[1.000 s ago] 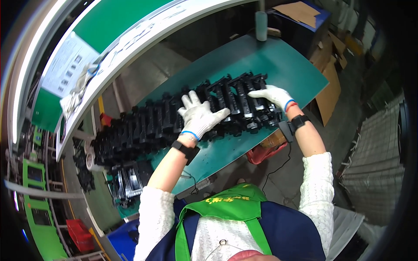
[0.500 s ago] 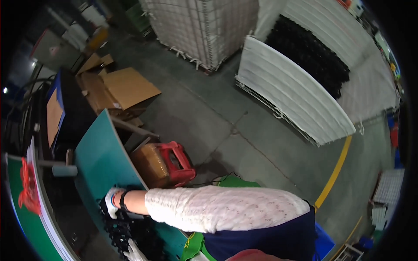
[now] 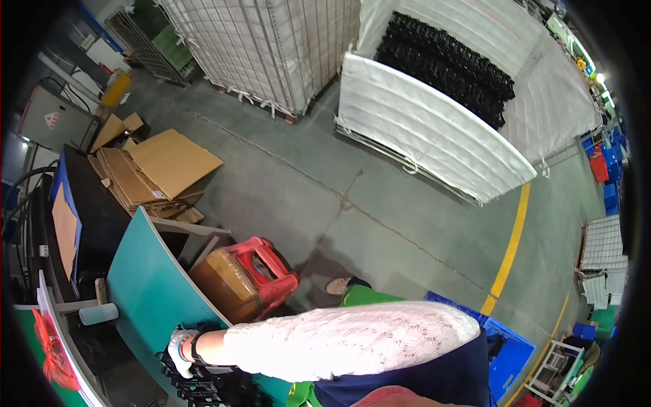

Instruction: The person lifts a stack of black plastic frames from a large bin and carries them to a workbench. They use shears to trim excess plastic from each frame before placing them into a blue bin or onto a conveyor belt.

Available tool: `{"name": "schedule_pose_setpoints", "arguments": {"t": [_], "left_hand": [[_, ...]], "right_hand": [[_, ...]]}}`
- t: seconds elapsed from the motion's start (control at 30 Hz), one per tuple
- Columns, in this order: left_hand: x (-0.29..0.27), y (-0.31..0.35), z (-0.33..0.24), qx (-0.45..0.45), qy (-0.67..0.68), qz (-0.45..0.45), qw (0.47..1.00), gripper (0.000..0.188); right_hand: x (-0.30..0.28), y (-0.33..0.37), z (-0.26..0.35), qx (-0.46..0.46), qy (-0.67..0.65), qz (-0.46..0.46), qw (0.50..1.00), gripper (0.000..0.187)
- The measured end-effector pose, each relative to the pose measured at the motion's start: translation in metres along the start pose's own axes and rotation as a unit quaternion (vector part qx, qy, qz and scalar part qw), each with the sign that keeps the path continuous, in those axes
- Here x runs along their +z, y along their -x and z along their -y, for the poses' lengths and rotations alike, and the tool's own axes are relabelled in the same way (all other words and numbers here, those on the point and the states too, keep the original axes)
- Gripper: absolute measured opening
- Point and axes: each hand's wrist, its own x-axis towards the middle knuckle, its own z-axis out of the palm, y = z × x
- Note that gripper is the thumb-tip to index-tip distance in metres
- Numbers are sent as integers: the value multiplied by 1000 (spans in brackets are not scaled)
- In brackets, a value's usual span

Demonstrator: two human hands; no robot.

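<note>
My right arm, in a white lace sleeve, reaches across to the teal tabletop (image 3: 146,271) at the lower left. In a white glove, my right hand (image 3: 180,353) is bent over the far end of a pile of black plastic parts (image 3: 210,388), its thumb on the near side. The hand looks closed on the parts there, though most of its fingers are hidden. Several of these ribbed parts lie close together along the table, partly under my forearm. My left hand is out of view.
A taped cardboard box (image 3: 220,281) and a red plastic stool (image 3: 271,271) stand beside the table. Flattened cardboard (image 3: 173,163) lies beyond. A white-lined cage (image 3: 434,129) holds rows of black parts. A blue crate (image 3: 512,356) sits at right, a beige shoe (image 3: 337,285) on the floor.
The whole view has shifted, so the table and cages sit differently in it. My left glove has dropped out of sight at the lower edge. My right hand stays at the black parts.
</note>
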Motion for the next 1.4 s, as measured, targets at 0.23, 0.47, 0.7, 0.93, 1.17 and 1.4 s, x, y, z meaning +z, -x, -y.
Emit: {"name": "schedule_pose_setpoints", "arguments": {"t": [0.23,0.47,0.7,0.93,1.17,1.4], "left_hand": [[-4,-9,7,-14,-113,66,991,73],[1,2,-18,-1,-65,56,996,93],[4,31,10,-1,12,-49,999,91],[5,7,-47,-33,-18,-94,995,90],[12,38,-18,-84,-41,-126,988,84],[24,48,-5,-79,88,-257,959,64]], "right_hand": [[-4,25,9,30,18,-30,999,68],[-10,28,-4,51,21,-41,998,68],[24,16,10,-56,35,-38,997,54],[-17,-17,-47,-98,44,27,994,65],[3,-3,11,-30,138,69,988,83],[5,-9,-14,1,131,18,991,91]]}}
